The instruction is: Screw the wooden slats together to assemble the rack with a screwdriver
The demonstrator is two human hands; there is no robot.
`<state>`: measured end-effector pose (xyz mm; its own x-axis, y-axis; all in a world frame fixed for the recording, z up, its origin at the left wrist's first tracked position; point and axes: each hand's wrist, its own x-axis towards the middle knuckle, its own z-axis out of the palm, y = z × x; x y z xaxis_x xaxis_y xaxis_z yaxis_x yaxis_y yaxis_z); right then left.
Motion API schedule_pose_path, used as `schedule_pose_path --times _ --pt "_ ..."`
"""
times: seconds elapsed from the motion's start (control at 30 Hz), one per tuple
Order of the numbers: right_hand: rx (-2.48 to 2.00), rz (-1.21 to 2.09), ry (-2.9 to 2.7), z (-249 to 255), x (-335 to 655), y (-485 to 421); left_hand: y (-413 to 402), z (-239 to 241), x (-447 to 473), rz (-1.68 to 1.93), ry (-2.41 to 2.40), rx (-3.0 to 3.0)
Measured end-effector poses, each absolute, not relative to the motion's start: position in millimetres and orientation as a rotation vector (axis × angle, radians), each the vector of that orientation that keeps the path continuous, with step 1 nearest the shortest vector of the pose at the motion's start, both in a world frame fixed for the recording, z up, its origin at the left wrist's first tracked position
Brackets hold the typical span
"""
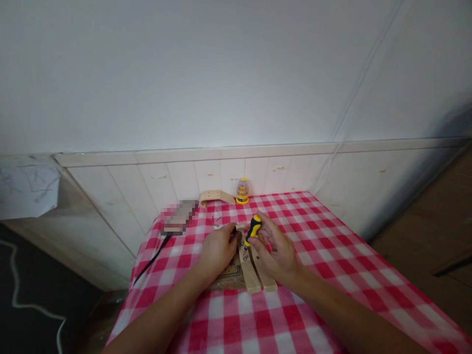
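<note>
Leaning screwdriver, smooth cloth, close fingers: slipping is the main worry

Nearest lies the red-and-white checked tablecloth [236, 324]; its surface looks smooth, so a hard push might slide whatever rests on it. Next come two wooden strips, side by side, the left strip [249, 276] and the right strip [269, 281], near ends toward the person; no clamp shows, so uneven pressure could twist or rock the left one. Brown printed packaging [228, 284] lies just left of them; if it runs beneath the wood, which I cannot tell, it could make the footing uneven.

The right hand [279, 250] is closed around the handle of a yellow-and-black screwdriver [253, 229], tilted, its tip down at a small metal fitting [245, 258] on the left strip; that slant could let the tip jump out, scarring the wood or the fitting. The left hand [218, 251] has its fingers curled in at the strip's far part; whether they pinch anything I cannot tell; they sit close enough to be jabbed by a skid.

Farther off, small metal pieces [217, 219] lie loose; a stray knuckle or tugged cloth could scatter them; beyond stand a curved wooden piece [217, 195] and a yellow-based canister [242, 192], near the wall.
</note>
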<state>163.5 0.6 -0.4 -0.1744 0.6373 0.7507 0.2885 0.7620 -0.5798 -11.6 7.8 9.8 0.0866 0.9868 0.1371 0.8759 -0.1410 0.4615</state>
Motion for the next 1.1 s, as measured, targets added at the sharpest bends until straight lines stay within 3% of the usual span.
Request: schedule_pose_path --times 1.1 --pt "-0.604 0.648 -1.785 13 167 -12 4 19 -12 0.52 1.89 2.096"
